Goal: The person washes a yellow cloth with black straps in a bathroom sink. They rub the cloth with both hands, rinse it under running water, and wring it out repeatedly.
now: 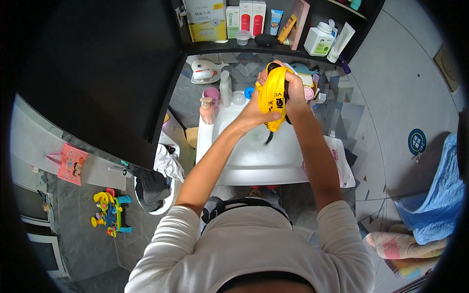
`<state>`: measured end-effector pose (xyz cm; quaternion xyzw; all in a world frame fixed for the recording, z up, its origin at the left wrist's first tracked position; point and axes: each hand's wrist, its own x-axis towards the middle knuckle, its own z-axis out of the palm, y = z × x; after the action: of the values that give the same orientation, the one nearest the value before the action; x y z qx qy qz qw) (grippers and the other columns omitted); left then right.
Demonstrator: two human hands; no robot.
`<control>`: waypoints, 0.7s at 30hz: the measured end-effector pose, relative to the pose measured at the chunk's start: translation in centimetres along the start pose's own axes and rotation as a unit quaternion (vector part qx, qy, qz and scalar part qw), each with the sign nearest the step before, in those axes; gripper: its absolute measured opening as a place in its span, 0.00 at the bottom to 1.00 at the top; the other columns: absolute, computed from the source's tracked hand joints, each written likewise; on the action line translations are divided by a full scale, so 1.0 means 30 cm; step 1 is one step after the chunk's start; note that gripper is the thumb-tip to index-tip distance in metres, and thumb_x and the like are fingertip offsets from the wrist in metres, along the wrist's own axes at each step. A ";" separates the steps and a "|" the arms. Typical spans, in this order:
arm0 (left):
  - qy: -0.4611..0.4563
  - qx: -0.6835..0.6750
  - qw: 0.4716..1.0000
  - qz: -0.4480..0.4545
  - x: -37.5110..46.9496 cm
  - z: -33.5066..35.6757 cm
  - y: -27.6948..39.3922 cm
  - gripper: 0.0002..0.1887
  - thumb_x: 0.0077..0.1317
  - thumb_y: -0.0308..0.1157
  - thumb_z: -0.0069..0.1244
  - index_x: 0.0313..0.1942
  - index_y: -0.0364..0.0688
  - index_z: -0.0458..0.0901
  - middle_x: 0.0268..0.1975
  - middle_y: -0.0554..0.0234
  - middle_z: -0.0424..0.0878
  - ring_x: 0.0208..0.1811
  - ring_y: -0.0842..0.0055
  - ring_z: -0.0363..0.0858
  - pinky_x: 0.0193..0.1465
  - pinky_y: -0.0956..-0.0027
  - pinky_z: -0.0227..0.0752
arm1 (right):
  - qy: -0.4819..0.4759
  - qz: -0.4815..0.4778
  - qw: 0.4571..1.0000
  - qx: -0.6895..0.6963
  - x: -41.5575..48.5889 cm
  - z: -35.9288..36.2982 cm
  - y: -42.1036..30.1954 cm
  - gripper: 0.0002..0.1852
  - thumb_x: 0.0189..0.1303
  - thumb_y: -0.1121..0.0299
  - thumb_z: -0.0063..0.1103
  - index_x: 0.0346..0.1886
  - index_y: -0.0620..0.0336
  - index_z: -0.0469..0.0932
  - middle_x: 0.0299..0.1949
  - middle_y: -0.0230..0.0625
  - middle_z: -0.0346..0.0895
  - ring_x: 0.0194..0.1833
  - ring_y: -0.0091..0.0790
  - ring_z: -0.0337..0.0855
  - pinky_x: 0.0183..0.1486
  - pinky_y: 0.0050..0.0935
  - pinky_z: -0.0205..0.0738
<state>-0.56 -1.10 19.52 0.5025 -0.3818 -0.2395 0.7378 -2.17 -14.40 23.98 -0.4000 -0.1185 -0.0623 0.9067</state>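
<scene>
A bunched yellow cloth [273, 97] with black lettering and black parts is between my two hands, above the back part of the white washbasin [263, 154]. My left hand [256, 111] grips its left side, the thumb lying across its lower part. My right hand [295, 89] holds its upper right side with curled fingers. A thin black end hangs below the cloth. The cloth hides the tap area and some of my fingers.
Left on the basin rim stand a pump bottle [207, 111], a white bottle [225, 89] and a pink cup [211, 96]. A white spout pouch [340, 161] lies right. An open black cabinet door [106, 73] hangs at left, below shelves of toiletries. Blue towel [436, 205] at far right.
</scene>
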 end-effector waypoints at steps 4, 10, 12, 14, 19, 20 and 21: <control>0.021 -0.063 0.998 -0.021 -0.007 0.038 -0.021 0.42 0.46 0.38 0.66 0.59 0.40 0.59 0.50 0.65 0.71 0.51 0.78 0.70 0.53 0.71 0.66 | -0.093 -0.020 0.987 0.130 0.017 0.005 0.028 0.08 0.55 0.71 0.43 0.37 0.61 0.68 0.29 0.42 0.73 0.35 0.39 0.76 0.45 0.36 0.71; 0.029 0.048 0.988 -0.142 -0.018 -0.005 0.027 0.22 0.50 0.34 0.62 0.45 0.37 0.76 0.38 0.64 0.79 0.39 0.79 0.77 0.45 0.74 0.70 | 0.055 0.014 0.994 -0.098 -0.010 -0.028 -0.001 0.10 0.57 0.71 0.41 0.41 0.56 0.71 0.35 0.42 0.75 0.42 0.37 0.76 0.53 0.35 0.68; 0.077 0.063 0.984 -0.150 -0.009 -0.051 0.009 0.16 0.51 0.31 0.59 0.40 0.35 0.79 0.34 0.63 0.81 0.34 0.79 0.78 0.38 0.75 0.71 | 0.084 0.028 0.989 -0.119 -0.020 -0.084 0.008 0.14 0.59 0.72 0.40 0.47 0.58 0.71 0.41 0.42 0.75 0.46 0.37 0.76 0.56 0.36 0.66; 0.086 0.060 0.982 -0.157 -0.005 -0.070 0.034 0.16 0.51 0.30 0.56 0.41 0.35 0.78 0.33 0.63 0.80 0.33 0.79 0.78 0.37 0.76 0.70 | 0.076 0.023 0.969 -0.236 -0.073 -0.156 0.019 0.18 0.61 0.70 0.40 0.56 0.59 0.66 0.51 0.40 0.72 0.53 0.35 0.73 0.59 0.34 0.64; 0.147 0.006 0.974 -0.174 0.011 -0.126 0.046 0.16 0.51 0.29 0.55 0.41 0.34 0.76 0.32 0.64 0.79 0.31 0.79 0.77 0.35 0.76 0.70 | 0.109 0.067 0.977 -0.171 -0.186 -0.152 0.171 0.34 0.64 0.56 0.51 0.68 0.59 0.50 0.64 0.34 0.57 0.66 0.31 0.56 0.66 0.33 0.50; 0.146 -0.006 0.974 -0.173 0.027 -0.121 0.043 0.17 0.51 0.29 0.55 0.41 0.34 0.76 0.33 0.64 0.79 0.32 0.80 0.77 0.35 0.76 0.70 | 0.052 0.052 0.977 -0.198 -0.223 -0.189 0.249 0.35 0.63 0.56 0.51 0.68 0.60 0.49 0.64 0.34 0.57 0.65 0.31 0.58 0.66 0.32 0.50; 0.147 -0.018 0.974 -0.174 0.035 -0.116 0.039 0.17 0.51 0.29 0.55 0.42 0.34 0.76 0.33 0.63 0.79 0.32 0.80 0.77 0.35 0.76 0.70 | -0.007 0.039 0.974 -0.222 -0.253 -0.230 0.324 0.36 0.63 0.57 0.52 0.68 0.61 0.48 0.63 0.35 0.57 0.64 0.30 0.59 0.66 0.32 0.50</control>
<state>2.84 0.51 20.23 0.5778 -0.1715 -0.2938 0.7419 -6.34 -12.85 10.57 -0.5956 -0.0923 -0.0488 0.7964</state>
